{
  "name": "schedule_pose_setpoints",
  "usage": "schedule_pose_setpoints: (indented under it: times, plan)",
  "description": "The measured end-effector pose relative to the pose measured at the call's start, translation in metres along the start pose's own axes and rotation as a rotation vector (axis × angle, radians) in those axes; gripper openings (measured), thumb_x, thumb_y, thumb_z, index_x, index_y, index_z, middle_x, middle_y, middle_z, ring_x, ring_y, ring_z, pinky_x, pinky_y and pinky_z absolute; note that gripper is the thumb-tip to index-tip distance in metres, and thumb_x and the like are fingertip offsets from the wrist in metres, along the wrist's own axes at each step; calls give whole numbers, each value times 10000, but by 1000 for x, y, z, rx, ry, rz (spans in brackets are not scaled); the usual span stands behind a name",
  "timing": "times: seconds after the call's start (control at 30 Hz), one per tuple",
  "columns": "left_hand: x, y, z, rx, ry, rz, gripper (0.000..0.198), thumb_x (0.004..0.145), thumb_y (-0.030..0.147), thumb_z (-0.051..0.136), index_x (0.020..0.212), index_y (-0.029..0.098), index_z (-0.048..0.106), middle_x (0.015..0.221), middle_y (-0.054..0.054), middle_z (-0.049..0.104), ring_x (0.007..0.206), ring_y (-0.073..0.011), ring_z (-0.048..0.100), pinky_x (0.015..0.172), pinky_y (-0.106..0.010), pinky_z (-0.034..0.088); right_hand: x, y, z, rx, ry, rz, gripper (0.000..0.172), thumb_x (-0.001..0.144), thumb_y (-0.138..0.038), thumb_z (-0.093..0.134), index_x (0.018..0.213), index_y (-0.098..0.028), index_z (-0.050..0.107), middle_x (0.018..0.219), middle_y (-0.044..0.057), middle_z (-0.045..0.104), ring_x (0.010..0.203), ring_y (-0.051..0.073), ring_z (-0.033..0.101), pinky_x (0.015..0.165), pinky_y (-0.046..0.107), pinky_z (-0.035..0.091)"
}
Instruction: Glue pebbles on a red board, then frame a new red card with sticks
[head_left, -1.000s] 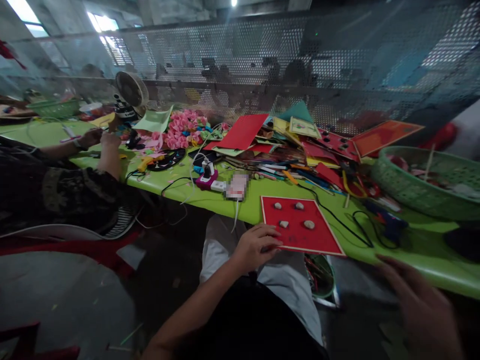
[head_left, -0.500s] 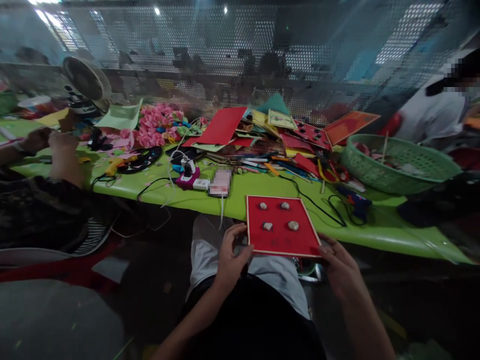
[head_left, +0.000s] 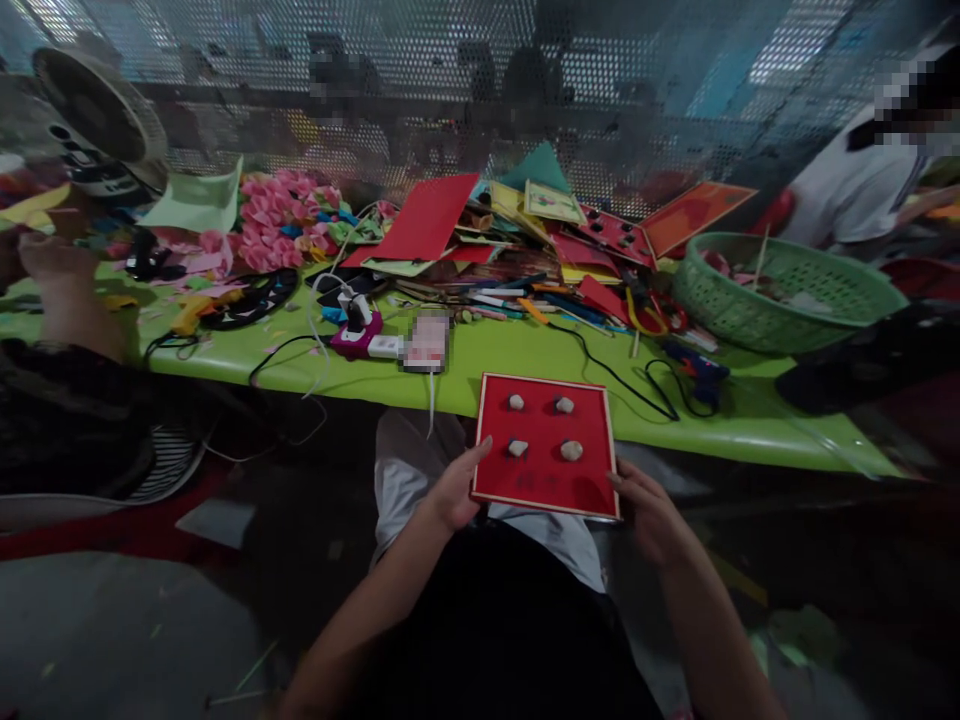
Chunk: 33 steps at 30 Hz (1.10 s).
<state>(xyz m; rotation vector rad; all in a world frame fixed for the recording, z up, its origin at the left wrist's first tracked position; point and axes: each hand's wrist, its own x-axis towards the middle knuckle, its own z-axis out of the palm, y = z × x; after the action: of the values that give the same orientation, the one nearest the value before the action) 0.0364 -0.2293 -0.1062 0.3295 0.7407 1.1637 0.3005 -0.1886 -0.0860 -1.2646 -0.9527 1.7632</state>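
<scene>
Lime-green surface, cluttered; perforated partition behind. Red board (marks too faint to read), four pebble-like lumps on it, over lap; left fingers, right fingers clamped on its sides.

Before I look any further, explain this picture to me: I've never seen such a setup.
There is no machine here: a person works with two bare hands, seen from a camera worn on their head, looking forward and down. The left hand and right hand hold a red board by opposite sides. On it sit four pale, stone-like lumps. The green table beyond bears a pink heap, a purple-and-white power strip and a green basket. At far left is another person's forearm.
</scene>
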Motion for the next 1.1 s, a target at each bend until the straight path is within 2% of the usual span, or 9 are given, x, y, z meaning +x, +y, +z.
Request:
schedule_pose_setpoints:
  times: [0.1, 0.2, 0.33, 0.53, 0.7, 0.8, 0.93, 1.1]
  plan:
    - [0, -3, 1, -14, 14, -16, 430, 842, 447, 809, 1113, 123, 733, 1051, -139, 808, 1088, -324, 760, 1074, -510, 550, 9, 1, 6, 45, 25, 25, 432, 583, -450, 937, 928, -242, 783, 903, 76, 832, 784, 323, 795, 731, 443, 651]
    - [-1, -6, 3, -6, 75, -3, 410, 779, 369, 879, 1072, 116, 742, 1021, -131, 814, 985, -302, 788, 1005, -478, 598, 16, 1, 13, 64, 33, 41, 463, 525, -431, 975, 895, -219, 795, 850, 80, 828, 733, 310, 791, 707, 434, 659]
    - [0, -6, 5, 26, 158, 6, 411, 714, 299, 928, 1034, 103, 761, 968, -129, 818, 849, -278, 800, 924, -446, 634, 20, 3, 21, 75, 45, 56, 467, 498, -403, 998, 867, -191, 804, 884, 92, 833, 764, 301, 795, 730, 411, 666]
    - [6, -4, 8, 57, 227, -5, 379, 708, 265, 930, 1018, 115, 771, 937, -119, 820, 823, -272, 797, 942, -459, 621, 23, 0, 26, 86, 88, 64, 434, 499, -368, 1009, 846, -192, 817, 888, 66, 835, 787, 268, 790, 782, 394, 669]
    - [4, -3, 11, 55, 223, -4, 432, 684, 315, 947, 1023, 114, 771, 947, -126, 818, 851, -293, 796, 947, -484, 614, 21, -5, 28, 92, 95, 49, 453, 456, -370, 1022, 823, -205, 816, 859, 46, 834, 760, 258, 787, 767, 390, 674]
    - [2, -2, 13, 57, 199, 2, 523, 622, 367, 983, 1029, 111, 776, 984, -141, 816, 895, -314, 793, 959, -493, 605, 19, -6, 29, 92, 92, 43, 452, 450, -354, 1027, 823, -210, 818, 851, 43, 835, 746, 252, 789, 749, 365, 672]
    - [-1, -1, 14, 73, 170, 23, 608, 527, 323, 1027, 1041, 108, 784, 1051, -155, 810, 976, -324, 781, 1008, -485, 580, 16, -8, 29, 92, 81, 51, 455, 471, -383, 1023, 834, -195, 823, 837, 54, 834, 734, 247, 789, 704, 330, 667]
    - [0, -1, 16, 74, 162, 32, 618, 516, 317, 1030, 1041, 98, 791, 1040, -163, 810, 976, -329, 781, 1024, -502, 568, 16, -9, 27, 96, 83, 51, 475, 468, -375, 1027, 852, -189, 819, 848, 63, 836, 719, 247, 789, 691, 334, 667]
